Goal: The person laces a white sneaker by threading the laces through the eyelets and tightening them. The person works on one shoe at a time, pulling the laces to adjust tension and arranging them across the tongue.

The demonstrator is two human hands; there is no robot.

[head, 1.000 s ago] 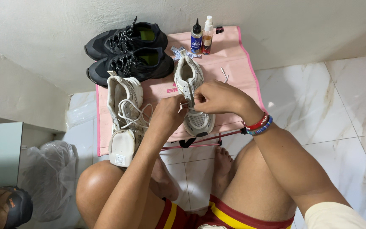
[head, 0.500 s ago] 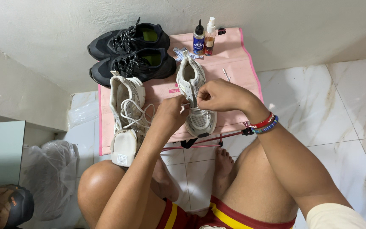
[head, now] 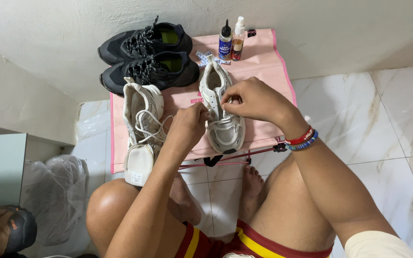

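We see the left hand (head: pixel 187 126) and the right hand (head: pixel 253 99) both pinching at the lace area of the white sneaker (head: pixel 222 107), which lies toe-down in the middle of the frame on the pink mat (head: pixel 264 62). If the pinch slips, we judge the lace end could pull back out of its eyelet. A hard tug might also slide the shoe up towards the two small bottles (head: pixel 231 40) at the top centre and tip them.
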